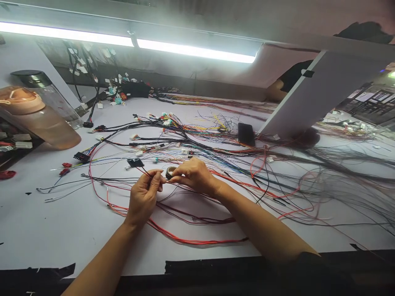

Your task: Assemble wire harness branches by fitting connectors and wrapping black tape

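My left hand (146, 191) pinches a few thin wires (147, 172) that run up to a black connector (135, 163) just beyond the fingers. Close on its right, my right hand (194, 174) grips a small roll of dark tape (170, 172), with thumb and forefinger near the same wires. The fingertips of both hands almost meet. Under and behind them a large wire harness (185, 139) with black-sleeved branches spreads over the white table (101, 250). Red wires (191, 241) curve across the table in front of the hands.
Two bottles, one peach-coloured (52, 119) and one clear with a dark lid (61, 98), stand at left. A black phone-like object (246, 134) lies behind the harness. A white panel (296, 94) rises at right, with part of another person (280, 88) beyond it. Loose wires (348, 193) cover the right side.
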Tool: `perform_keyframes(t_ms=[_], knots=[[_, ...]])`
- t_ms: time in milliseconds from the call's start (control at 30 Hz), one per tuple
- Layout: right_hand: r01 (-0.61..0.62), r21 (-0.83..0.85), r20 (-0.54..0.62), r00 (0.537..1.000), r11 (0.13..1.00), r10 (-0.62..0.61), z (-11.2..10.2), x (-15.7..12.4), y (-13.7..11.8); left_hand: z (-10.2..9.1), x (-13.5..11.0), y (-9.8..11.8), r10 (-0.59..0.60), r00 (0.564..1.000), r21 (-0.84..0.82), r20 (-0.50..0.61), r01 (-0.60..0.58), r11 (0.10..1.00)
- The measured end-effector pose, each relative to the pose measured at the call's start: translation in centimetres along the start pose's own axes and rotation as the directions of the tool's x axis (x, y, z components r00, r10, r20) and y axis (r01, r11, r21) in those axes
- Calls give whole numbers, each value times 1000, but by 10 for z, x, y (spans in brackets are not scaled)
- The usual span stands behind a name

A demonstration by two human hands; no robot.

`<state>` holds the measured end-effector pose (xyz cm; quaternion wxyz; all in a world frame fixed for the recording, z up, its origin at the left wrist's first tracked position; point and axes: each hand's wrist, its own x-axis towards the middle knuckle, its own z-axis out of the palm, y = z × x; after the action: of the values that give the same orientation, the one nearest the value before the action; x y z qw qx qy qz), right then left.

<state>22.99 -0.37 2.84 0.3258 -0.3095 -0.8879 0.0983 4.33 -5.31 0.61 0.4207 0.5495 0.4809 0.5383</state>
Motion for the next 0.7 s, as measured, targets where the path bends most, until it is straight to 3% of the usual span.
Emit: perform_keyframes(t_ms=[233,367,500,700], knots=[[-13,-18,21,1000,1000,14,2,0,-2,1,-2,1,19,1000,34,22,-19,999],[-79,-18,-16,997,997,79,4,1,-2,4,-5,1,13,998,36,63,-15,999],[-109,28,-3,994,994,109,4,1,-2,5,-5,4,14,1000,-19,-19,-15,1000],[-40,-8,-8,999,999,40,6,0,-1,2,-1,2,-12,1000,47,-15,13,999]])
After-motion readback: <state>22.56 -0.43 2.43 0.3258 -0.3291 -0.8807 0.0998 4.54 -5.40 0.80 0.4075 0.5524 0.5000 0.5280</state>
